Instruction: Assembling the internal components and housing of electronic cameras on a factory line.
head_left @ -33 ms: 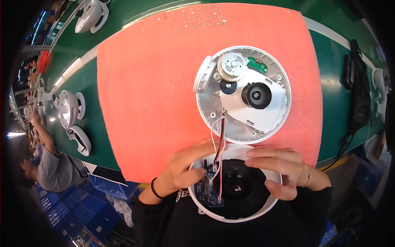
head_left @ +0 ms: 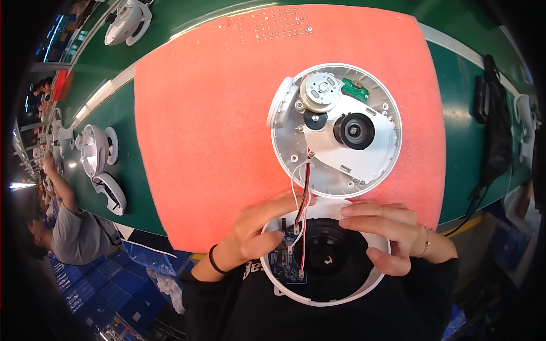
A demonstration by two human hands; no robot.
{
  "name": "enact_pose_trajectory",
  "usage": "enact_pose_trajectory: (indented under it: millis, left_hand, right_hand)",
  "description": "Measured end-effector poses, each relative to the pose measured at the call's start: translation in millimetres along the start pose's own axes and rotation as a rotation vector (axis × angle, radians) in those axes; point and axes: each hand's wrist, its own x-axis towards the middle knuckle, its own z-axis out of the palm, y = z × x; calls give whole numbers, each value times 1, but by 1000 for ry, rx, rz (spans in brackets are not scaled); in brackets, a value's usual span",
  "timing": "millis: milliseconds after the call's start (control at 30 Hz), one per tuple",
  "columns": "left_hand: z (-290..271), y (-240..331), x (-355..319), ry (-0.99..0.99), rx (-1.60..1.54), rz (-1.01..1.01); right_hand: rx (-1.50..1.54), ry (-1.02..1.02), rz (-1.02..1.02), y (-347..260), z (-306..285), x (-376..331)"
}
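Clasping a white housing [head_left: 330, 207], at the near edge of the counter [head_left: 465, 165] — with left hand [head_left: 256, 230], right hand [head_left: 392, 230], clamped on its rim

Your left hand [head_left: 259, 228] can pass over the wide left part of the pink mat [head_left: 199, 125], short of the small metal pieces [head_left: 281, 23] along its far edge. Straight ahead, the round case [head_left: 329, 183] and its raised motor [head_left: 321, 92] block you, and loose wires [head_left: 307, 173] bridge from it into the white bowl [head_left: 335, 302].
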Motion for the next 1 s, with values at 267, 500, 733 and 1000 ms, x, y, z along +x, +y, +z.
enact_pose_trajectory:
  millis: [267, 500, 733, 1000]
  left_hand:
    - [1, -8, 0, 25, 100, 280]
    - [0, -7, -1, 10, 195, 295]
    - [5, -9, 4, 83, 283, 297]
    - [19, -13, -4, 179, -177, 332]
  right_hand:
    - [83, 38, 81, -3, 4, 5]
    - [8, 35, 93, 4, 1, 7]
    - [-95, 82, 90, 1, 4, 4]
    - [-307, 602, 181, -2, -117, 27]
